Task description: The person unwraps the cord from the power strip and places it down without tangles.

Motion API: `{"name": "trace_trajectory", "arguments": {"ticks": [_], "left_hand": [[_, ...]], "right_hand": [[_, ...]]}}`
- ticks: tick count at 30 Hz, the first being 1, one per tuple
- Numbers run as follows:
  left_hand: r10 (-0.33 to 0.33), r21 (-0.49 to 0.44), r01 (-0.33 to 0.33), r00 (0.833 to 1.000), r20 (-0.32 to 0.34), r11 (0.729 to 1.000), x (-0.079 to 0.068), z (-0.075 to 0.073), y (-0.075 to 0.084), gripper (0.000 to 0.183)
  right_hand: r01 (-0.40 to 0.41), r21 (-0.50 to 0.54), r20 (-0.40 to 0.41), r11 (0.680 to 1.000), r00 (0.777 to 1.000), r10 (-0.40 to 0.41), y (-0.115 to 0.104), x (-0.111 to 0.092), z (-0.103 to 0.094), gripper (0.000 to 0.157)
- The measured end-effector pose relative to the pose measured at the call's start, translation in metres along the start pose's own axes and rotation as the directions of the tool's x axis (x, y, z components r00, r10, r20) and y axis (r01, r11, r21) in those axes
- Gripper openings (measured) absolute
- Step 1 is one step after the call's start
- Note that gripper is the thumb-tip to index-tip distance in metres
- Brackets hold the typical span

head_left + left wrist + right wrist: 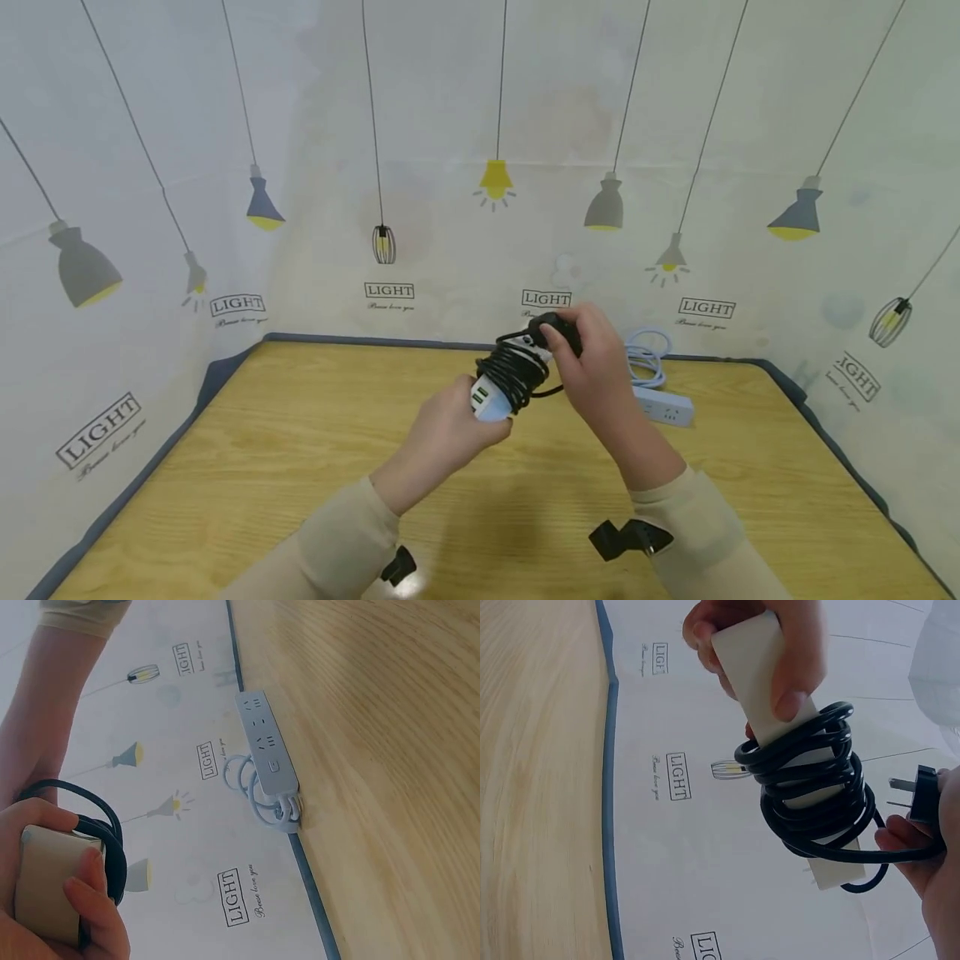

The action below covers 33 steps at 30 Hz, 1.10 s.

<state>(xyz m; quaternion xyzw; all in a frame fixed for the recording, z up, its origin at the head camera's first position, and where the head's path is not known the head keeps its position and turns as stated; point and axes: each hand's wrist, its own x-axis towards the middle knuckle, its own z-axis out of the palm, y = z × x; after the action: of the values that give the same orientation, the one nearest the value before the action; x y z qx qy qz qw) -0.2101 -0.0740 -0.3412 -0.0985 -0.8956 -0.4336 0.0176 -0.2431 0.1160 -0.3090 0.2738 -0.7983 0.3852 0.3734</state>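
My left hand point(453, 425) grips one end of a white power strip point(754, 671), which is held up above the table. A black cord point(810, 787) is wound round the strip's middle in several turns. Two USB ports show on the strip in the head view, beside my left thumb. At the cord's end, my right hand point(596, 367) holds the black plug point(925, 793), its metal prongs pointing toward the wound strip in the right wrist view. From the plug, a stretch of cord runs across to the coil.
Behind my right forearm, a second white power strip point(663, 406) lies on the wooden table point(300, 433) near its back edge. Its pale cord point(645, 358) is looped next to it. A backdrop point(442, 100) printed with hanging lamps encloses the table's back and sides.
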Motion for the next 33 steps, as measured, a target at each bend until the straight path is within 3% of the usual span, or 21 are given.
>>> {"name": "trace_trajectory", "arguments": {"ticks": [6, 10, 15, 21, 26, 33], "left_hand": [[-0.010, -0.001, 0.010, 1.000, -0.023, 1.000, 0.003, -0.006, -0.006, 0.045], [-0.008, -0.009, 0.008, 1.000, -0.029, 1.000, 0.004, -0.010, -0.008, 0.044], [-0.029, -0.048, 0.029, 0.999, -0.013, 0.998, 0.002, -0.016, -0.010, 0.046], [-0.036, -0.063, 0.034, 0.999, -0.034, 0.997, 0.002, -0.025, -0.014, 0.046], [-0.026, -0.057, 0.023, 0.998, -0.057, 0.998, 0.002, -0.031, -0.018, 0.048], [-0.022, -0.079, 0.017, 0.998, -0.062, 0.997, -0.001, -0.037, -0.017, 0.050]], "right_hand": [[-0.087, 0.157, 0.048, 0.984, 0.996, 0.081, -0.007, -0.005, 0.000, 0.014], [-0.147, 0.129, 0.112, 0.981, 0.985, 0.133, -0.015, -0.007, -0.002, 0.015], [-0.254, 0.081, 0.208, 0.964, 0.950, 0.233, -0.022, -0.012, -0.004, 0.022], [-0.276, 0.063, 0.292, 0.959, 0.924, 0.247, -0.024, -0.018, -0.005, 0.022], [-0.313, 0.005, 0.380, 0.950, 0.879, 0.288, -0.023, -0.025, -0.006, 0.029], [-0.402, -0.069, 0.473, 0.913, 0.793, 0.385, -0.021, -0.032, -0.009, 0.044]]}}
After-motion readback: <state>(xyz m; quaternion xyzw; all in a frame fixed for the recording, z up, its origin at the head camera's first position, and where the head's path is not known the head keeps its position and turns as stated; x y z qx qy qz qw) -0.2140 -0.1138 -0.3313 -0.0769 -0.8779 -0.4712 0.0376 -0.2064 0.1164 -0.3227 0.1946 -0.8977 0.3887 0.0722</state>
